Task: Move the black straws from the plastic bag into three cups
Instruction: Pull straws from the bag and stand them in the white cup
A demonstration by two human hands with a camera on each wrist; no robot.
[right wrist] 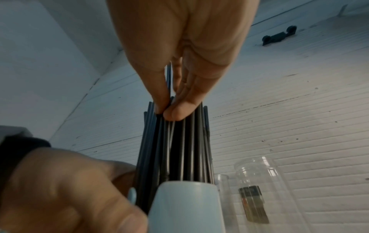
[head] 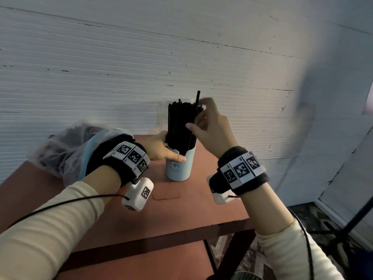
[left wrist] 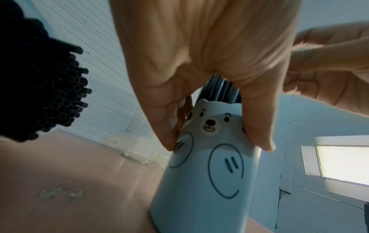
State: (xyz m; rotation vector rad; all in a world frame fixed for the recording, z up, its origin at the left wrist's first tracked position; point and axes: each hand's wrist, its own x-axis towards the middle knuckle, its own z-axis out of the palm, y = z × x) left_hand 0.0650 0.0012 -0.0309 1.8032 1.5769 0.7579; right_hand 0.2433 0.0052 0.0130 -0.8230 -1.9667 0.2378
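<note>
A light blue cup [head: 178,168] with a bear face [left wrist: 209,124] stands on the brown table [head: 201,207]. It is packed with upright black straws [head: 179,126]. My left hand [head: 161,150] grips the cup near its rim, thumb on the front. My right hand [head: 202,123] pinches one straw [head: 197,102] that sticks up above the rest; in the right wrist view thumb and forefinger [right wrist: 167,110] meet at the straw tops. The crumpled plastic bag [head: 66,150] lies at the left, and more black straws [left wrist: 49,94] stick out of it.
A clear glass cup [head: 162,116] stands behind the blue cup against the white ribbed wall; the right wrist view shows two clear glasses [right wrist: 257,181] side by side. The table edge [head: 248,219] drops off at the right, where a black stand leg [head: 355,219] crosses the floor.
</note>
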